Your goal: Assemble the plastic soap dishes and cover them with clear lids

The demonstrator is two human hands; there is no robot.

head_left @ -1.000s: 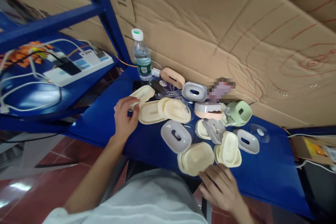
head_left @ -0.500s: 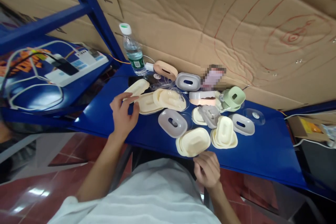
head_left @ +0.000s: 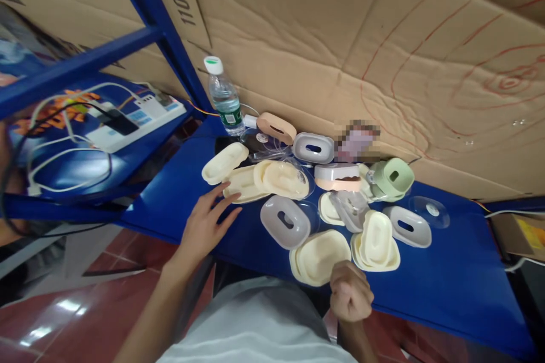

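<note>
Oval plastic soap-box parts lie scattered on a blue table [head_left: 426,283]. My left hand [head_left: 206,221] rests open on the table, fingertips pointing at a cream tray [head_left: 242,183] and holding nothing. Beyond it lies a separate cream lid [head_left: 224,163]. My right hand [head_left: 351,298] is closed in a fist at the table's near edge, just below a stack of cream trays [head_left: 319,256]. A grey slotted lid [head_left: 284,221] lies between my hands. Further right sit another cream stack [head_left: 375,241], a second grey lid [head_left: 406,226] and a green box [head_left: 392,178].
A water bottle [head_left: 223,97] stands at the back by the cardboard wall [head_left: 340,39]. A peach lid [head_left: 276,126] and a grey lid [head_left: 314,148] lie near it. A power strip with cables [head_left: 128,119] sits on the blue shelf to the left. Blue frame post [head_left: 166,28] rises behind.
My left hand let go of the cream lid and drew back toward me, fingers opening. My right hand pulled off the cream stack and closed into a fist at the table edge.
</note>
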